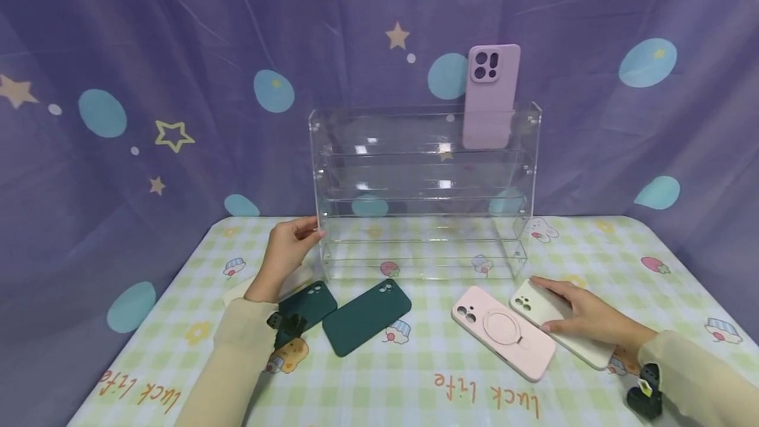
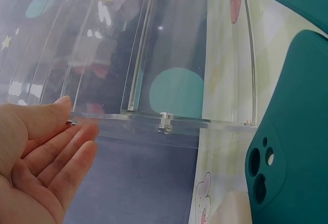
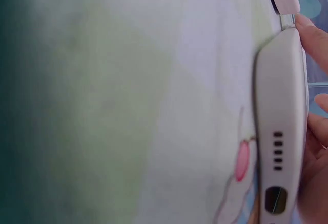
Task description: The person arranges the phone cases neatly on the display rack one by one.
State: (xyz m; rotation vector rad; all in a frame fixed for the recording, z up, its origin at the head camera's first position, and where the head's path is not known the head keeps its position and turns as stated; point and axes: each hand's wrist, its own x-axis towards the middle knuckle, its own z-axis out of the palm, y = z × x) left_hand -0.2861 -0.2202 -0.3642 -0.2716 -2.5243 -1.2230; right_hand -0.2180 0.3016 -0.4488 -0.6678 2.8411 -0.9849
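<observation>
The left hand [image 1: 288, 249] pinches the left side edge of the clear acrylic rack [image 1: 315, 176], in the middle of the frame, probably to keep the light stand from sliding. That grip has its thumb on the edge and its other fingers loosely bent. The right hand [image 1: 593, 315], at lower right, pinches a white phone case [image 1: 541, 305] lying flat on the tabletop [image 1: 379, 391], thumb at the near long side, fingers at the far. Holding it by the rims would suit lifting something so thin.

A lilac case [image 1: 491, 97] stands upright on the rack's top tier at upper right, apparently kept there by the front lip. A pink case [image 1: 504, 335] lies just beside the white case, and 2 dark green cases [image 1: 367, 317] lie at lower centre, 1 partly hidden by the left wrist. Both forearms reach inward from the lower corners, wrists low, with the right palm facing down.
</observation>
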